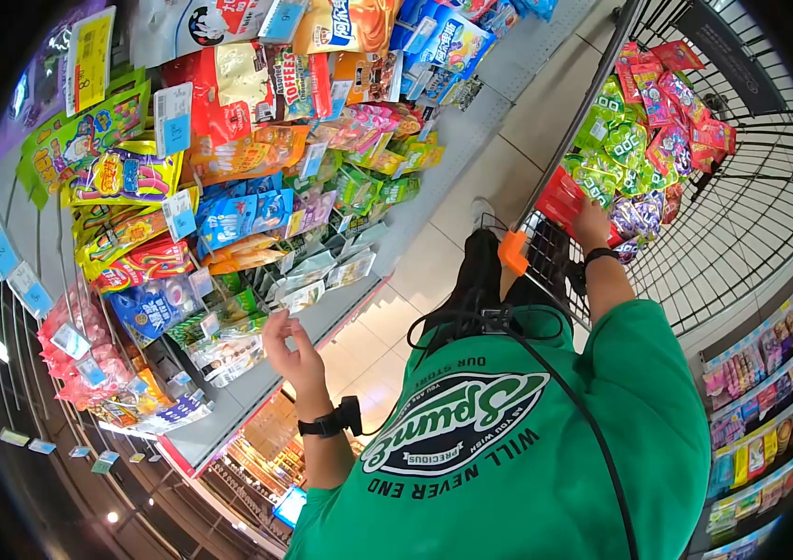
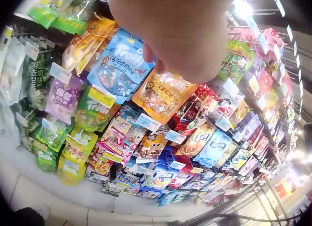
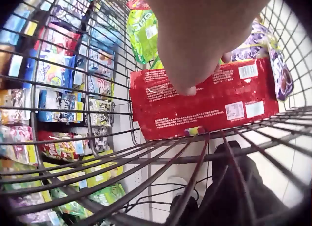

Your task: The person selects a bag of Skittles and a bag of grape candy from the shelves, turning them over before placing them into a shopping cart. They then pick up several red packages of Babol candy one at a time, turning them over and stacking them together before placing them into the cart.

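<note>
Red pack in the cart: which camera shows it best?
Right wrist view: the red pack lies in the cart, printed face showing, the right hand touching it. Head view catches only a red sliver by that hand. Left wrist view misses it.

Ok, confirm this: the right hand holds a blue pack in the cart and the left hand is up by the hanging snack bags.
Wrong on colour: the pack the right hand holds in the cart is red, not blue, as the right wrist view shows. The left hand is up by the hanging snack bags.
</note>
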The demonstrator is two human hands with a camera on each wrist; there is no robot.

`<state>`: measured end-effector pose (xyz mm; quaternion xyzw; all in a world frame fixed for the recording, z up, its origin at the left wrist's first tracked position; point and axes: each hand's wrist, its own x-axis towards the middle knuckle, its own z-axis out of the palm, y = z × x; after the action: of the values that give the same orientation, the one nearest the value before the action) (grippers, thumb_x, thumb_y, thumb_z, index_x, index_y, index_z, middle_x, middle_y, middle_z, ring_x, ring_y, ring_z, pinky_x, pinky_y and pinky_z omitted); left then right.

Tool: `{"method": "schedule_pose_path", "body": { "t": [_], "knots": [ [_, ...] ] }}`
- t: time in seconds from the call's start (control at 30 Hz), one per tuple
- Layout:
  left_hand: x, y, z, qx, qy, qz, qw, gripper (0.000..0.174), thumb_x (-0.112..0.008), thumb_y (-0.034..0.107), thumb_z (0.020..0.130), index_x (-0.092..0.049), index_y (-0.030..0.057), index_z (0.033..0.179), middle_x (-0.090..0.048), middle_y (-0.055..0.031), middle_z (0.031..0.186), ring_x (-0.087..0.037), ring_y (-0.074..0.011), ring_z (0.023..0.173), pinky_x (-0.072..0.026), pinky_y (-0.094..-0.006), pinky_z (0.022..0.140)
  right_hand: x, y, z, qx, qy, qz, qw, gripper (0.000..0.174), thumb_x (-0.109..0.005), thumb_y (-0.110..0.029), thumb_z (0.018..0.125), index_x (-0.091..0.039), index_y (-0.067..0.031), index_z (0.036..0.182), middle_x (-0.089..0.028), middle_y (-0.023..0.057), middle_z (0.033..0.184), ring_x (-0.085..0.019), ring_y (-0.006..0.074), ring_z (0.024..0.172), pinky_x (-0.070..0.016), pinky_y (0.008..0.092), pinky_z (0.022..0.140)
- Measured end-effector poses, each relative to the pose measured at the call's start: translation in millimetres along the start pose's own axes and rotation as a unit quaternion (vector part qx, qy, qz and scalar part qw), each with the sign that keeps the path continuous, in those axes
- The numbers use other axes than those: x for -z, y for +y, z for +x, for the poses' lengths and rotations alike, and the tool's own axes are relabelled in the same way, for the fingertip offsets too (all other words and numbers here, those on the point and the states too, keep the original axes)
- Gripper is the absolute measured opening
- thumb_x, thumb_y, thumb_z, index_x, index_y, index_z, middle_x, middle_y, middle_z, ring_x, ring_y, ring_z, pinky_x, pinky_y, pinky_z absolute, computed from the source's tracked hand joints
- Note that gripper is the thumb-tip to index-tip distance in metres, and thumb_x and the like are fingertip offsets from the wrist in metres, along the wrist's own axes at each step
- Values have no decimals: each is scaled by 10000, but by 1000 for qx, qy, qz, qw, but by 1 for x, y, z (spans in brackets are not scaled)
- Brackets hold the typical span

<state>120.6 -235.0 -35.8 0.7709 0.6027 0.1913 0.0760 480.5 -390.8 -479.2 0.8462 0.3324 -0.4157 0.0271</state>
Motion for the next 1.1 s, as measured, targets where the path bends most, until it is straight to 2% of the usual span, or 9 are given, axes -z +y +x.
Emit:
{"method": "schedule_pose_path", "body": {
  "t": [0.27, 0.4, 0.57, 0.67, 0.83, 0.9, 0.93, 1.0, 1.1],
  "knots": [
    [-19, 16, 6, -20, -31, -6, 999, 171, -563, -15, 878, -602, 9, 1042, -584, -130, 1053, -557, -175, 816, -463, -269, 698, 4, 24, -3, 86, -59, -140, 985, 243, -551, -257, 846, -693, -133, 1000, -636, 124, 1135, -602, 336, 1068, -499, 461, 872],
    [-29, 23, 18, -48, -19, -63, 997, 150, -577, -31, 856, -614, 14, 994, -617, -120, 995, -566, -194, 834, -462, -273, 707, 55, 23, -33, 96, -126, -17, 987, 267, -568, -262, 810, -676, -104, 997, -683, 165, 977, -652, 357, 935, -516, 459, 809],
    [-60, 44, 31, -41, -68, -219, 972, 157, -590, 0, 869, -616, 10, 1023, -613, -124, 1051, -602, -179, 881, -488, -276, 774, 135, 26, -100, 148, 79, 246, 955, 240, -609, -225, 808, -641, -31, 946, -651, 200, 816, -635, 372, 774, -499, 439, 696],
    [-73, 89, 43, -123, -140, -338, 922, 218, -619, 44, 859, -621, 22, 1076, -622, -141, 1090, -618, -222, 959, -505, -313, 817, 220, -31, -181, 181, 200, 305, 914, 145, -623, -147, 798, -624, -11, 847, -626, 176, 760, -604, 359, 711, -484, 409, 663],
    [-43, 151, 45, -292, -174, -426, 838, 450, -635, 184, 877, -496, 17, 1271, -588, -154, 1214, -579, -254, 1075, -470, -352, 910, 296, -151, -309, 408, 411, 166, 798, 144, -683, -109, 666, -600, -67, 776, -569, 119, 699, -580, 317, 689, -460, 396, 648],
    [-26, 146, 34, -220, -222, -608, 729, 438, -594, 189, 923, -450, 14, 1298, -581, -117, 1216, -582, -204, 1054, -468, -331, 912, 305, -207, -359, 459, 421, 116, 773, 170, -695, -117, 654, -595, -82, 787, -573, 104, 730, -578, 304, 706, -453, 393, 658],
    [-17, 131, 32, -226, -203, -610, 732, 438, -594, 189, 923, -450, 14, 1298, -581, -117, 1216, -582, -204, 1054, -468, -331, 912, 306, -238, -384, 501, 407, 80, 760, 204, -703, -127, 663, -595, -92, 834, -582, 92, 791, -580, 294, 752, -450, 384, 686],
    [-1, 96, 34, -51, -257, -718, 645, 385, -545, 227, 971, -452, 18, 1281, -584, -76, 1182, -584, -141, 1000, -483, -309, 875, 295, -277, -411, 557, 392, 39, 731, 240, -711, -137, 673, -596, -102, 880, -590, 79, 851, -581, 284, 798, -448, 375, 715],
    [32, 50, 52, -26, -150, -752, 641, 320, -491, 248, 1003, -499, 12, 1220, -612, -51, 1095, -585, -97, 927, -488, -276, 825, 275, -329, -435, 621, 328, 53, 710, 308, -701, -146, 725, -596, -102, 1010, -600, 67, 984, -582, 271, 929, -451, 386, 806]
  ]
}}
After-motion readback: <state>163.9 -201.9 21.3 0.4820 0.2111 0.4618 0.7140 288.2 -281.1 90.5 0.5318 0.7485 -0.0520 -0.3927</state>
